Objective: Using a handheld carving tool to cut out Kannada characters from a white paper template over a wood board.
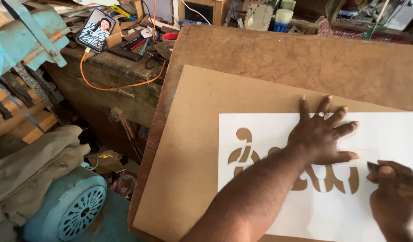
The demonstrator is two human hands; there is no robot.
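A white paper stencil with curved cut-out shapes (269, 179) lies at the right edge of a brown fibreboard sheet (193, 148); the left hand (321, 136) presses it flat, fingers spread wide; the right hand (395, 197) pinches a dark pencil-like tool (373, 167) at the rightmost cut-outs; no traced lines are discernible

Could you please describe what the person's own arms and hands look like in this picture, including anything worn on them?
Both arms are bare, with no sleeves, gloves or watch in view. The left hand wears one ring, pale and metallic-looking, on a finger. The left forearm shows fine hair along it. The right hand enters at the lower right edge, partly cut off and slightly blurred; no ring or other item shows on it.
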